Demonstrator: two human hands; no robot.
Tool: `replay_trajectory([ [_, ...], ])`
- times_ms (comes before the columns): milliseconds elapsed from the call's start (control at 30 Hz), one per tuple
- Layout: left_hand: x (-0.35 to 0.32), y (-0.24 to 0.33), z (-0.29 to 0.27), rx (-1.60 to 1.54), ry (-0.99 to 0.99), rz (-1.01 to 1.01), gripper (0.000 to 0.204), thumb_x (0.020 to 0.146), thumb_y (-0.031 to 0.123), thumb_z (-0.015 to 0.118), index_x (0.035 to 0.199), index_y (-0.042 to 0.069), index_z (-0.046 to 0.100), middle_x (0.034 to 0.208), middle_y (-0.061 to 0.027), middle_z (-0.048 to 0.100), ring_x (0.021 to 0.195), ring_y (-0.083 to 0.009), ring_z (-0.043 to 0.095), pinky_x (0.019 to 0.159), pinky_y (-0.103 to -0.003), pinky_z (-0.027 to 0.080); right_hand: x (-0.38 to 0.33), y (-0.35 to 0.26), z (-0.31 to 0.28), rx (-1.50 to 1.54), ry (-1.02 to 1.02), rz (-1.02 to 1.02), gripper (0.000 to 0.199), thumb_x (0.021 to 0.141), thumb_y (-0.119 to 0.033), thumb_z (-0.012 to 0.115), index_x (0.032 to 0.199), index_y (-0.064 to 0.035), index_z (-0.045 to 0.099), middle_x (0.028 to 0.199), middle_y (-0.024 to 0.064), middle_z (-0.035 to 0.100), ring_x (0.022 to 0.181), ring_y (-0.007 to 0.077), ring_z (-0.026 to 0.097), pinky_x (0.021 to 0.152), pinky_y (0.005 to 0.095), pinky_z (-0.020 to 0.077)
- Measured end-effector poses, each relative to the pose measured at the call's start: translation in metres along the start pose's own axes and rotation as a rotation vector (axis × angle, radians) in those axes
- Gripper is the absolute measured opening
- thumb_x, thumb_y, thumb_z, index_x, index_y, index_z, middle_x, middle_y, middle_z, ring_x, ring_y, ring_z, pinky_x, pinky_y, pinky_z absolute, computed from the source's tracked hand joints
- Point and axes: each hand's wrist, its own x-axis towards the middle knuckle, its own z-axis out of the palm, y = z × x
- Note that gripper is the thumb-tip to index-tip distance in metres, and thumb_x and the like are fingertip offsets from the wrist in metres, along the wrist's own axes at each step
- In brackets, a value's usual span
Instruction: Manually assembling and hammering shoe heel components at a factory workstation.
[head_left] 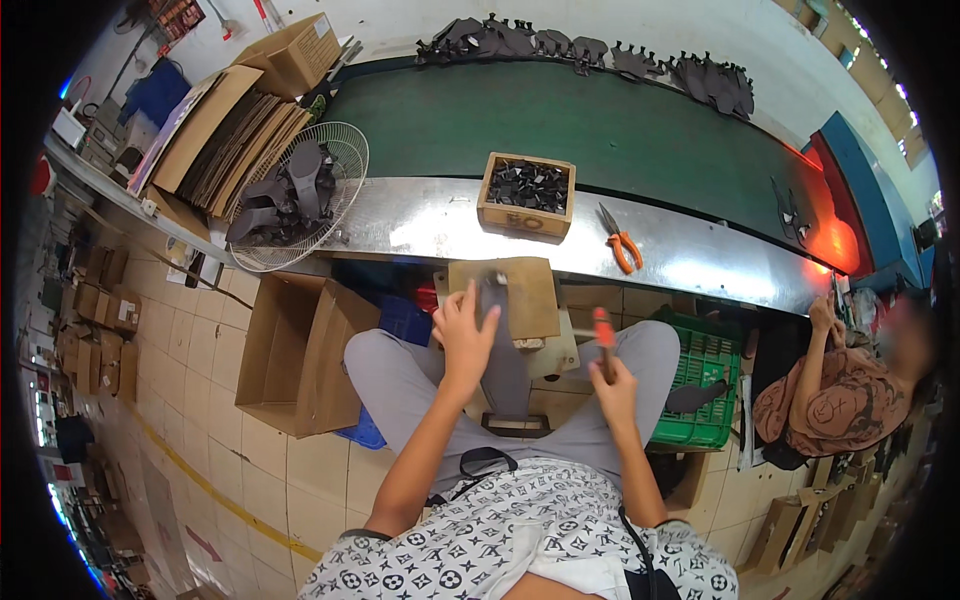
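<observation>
A long grey shoe sole (508, 345) lies lengthwise over the tan pad (535, 295) on a small stand between my knees. Its far end, at a small pale spot, is blurred. My left hand (465, 335) is at the sole's left edge, fingers and thumb spread apart; whether they touch it is unclear. To the right, my right hand (614, 388) grips an upright tool, apparently a hammer (604, 338), with a brown handle and a red-orange upper part. The hammer is apart from the sole and partly smeared by motion.
On the metal ledge stand a wooden box (528, 222) of small black pieces and orange-handled pliers (622, 242). A wire basket (345, 190) of grey soles is left. Beyond runs a green conveyor belt (480, 120). A cardboard box (285, 350), green crate (705, 375) and co-worker (840, 400) flank me.
</observation>
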Motion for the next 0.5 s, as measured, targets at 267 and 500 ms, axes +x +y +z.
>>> replay_trajectory([
  [267, 0.066, -0.001, 0.013, -0.059, 0.120, 0.357, 0.046, 0.091, 0.022, 0.064, 0.131, 0.003, 0.054, 0.123, -0.0156, 0.060, 0.112, -0.0343, 0.055, 0.095, -0.046, 0.041, -0.041, -0.067, -0.114, 0.387, 0.137, 0.236, 0.017, 0.096, -0.012, 0.061, 0.103, 0.0026, 0.064, 0.055, -0.0049, 0.042, 0.041, 0.0029, 0.033, 0.039, 0.0219, 0.0263],
  [500, 0.226, 0.052, 0.077, 0.008, -0.127, 0.648, 0.015, 0.088, 0.011, 0.063, 0.097, 0.001, 0.069, 0.092, -0.0180, 0.067, 0.085, -0.0360, 0.065, 0.075, -0.042, 0.052, -0.057, -0.060, -0.105, 0.551, 0.212, 0.230, 0.017, 0.097, -0.013, 0.060, 0.101, 0.0040, 0.063, 0.051, -0.0054, 0.039, 0.039, 0.0036, 0.032, 0.038, 0.0225, 0.0253],
])
